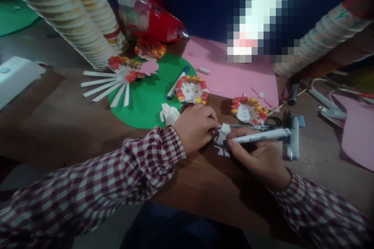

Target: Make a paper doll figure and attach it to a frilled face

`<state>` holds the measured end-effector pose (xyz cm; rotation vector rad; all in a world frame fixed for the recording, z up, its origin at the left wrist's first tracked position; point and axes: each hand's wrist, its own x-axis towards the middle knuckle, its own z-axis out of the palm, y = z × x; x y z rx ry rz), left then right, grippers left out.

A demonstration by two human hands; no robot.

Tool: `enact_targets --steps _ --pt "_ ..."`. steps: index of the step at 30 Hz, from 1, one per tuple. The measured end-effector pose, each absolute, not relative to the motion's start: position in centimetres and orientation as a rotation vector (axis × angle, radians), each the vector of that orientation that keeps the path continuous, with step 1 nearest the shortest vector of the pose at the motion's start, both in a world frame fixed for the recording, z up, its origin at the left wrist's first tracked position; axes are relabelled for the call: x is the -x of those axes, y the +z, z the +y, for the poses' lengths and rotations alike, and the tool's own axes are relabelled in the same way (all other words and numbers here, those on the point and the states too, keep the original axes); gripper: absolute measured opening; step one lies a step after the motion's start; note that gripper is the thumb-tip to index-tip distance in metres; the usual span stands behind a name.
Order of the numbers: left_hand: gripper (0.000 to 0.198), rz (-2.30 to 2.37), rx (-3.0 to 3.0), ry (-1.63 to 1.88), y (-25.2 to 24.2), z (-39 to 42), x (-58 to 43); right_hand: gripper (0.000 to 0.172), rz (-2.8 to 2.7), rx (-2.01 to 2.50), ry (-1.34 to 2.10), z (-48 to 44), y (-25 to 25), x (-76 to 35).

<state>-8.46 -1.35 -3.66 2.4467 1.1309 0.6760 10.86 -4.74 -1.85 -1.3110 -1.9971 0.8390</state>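
Both hands crowd one paper cutout [224, 129]: left grip [195, 127] pinches it flat, right grip [264, 161] pinches a marker [260, 136]. If the cutout slips, ink could streak the counter [73, 124].

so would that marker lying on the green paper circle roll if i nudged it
Probably: the marker looks round-barrelled and lies loose on the flat green paper circle, so a sideways nudge would likely roll it. It seems light and stiff, easy to pinch. The thin circle beneath might slide too.

Maroon-and-white checked shirt sleeves [96, 179]
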Motion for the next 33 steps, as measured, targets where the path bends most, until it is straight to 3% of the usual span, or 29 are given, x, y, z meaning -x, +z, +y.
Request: enact_targets --steps 33 --pt "0.016 1.124 -2.457 0.686 -3.65 -1.38 8.39 0.007 -2.001 1.287 0.914 -4.71 -1.44 -10.7"
